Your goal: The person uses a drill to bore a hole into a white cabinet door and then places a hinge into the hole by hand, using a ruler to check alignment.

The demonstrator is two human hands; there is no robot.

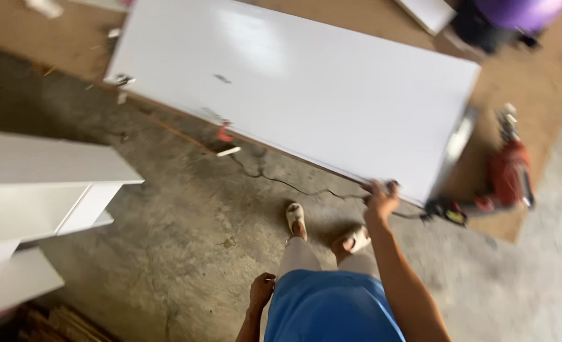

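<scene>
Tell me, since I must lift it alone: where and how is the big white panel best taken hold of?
Probably along its long near edge, from the person's side. The white panel lies flat on brown board, and that edge overhangs the concrete floor, so fingers can curl under it. The right hand already grips there near the corner; the left hand hangs free and could take the same edge further left.

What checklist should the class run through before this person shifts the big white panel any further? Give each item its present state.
1. Right hand grips the near edge of the white panel: ok.
2. Left hand on the panel: not ok, it hangs free by the hip.
3. Black cord clear of the feet: not ok, it runs across the floor just ahead of the sandals.
4. Red power drill away from the panel's corner: not ok, it lies close beside it.
5. Drill switched off: cannot tell.
</scene>
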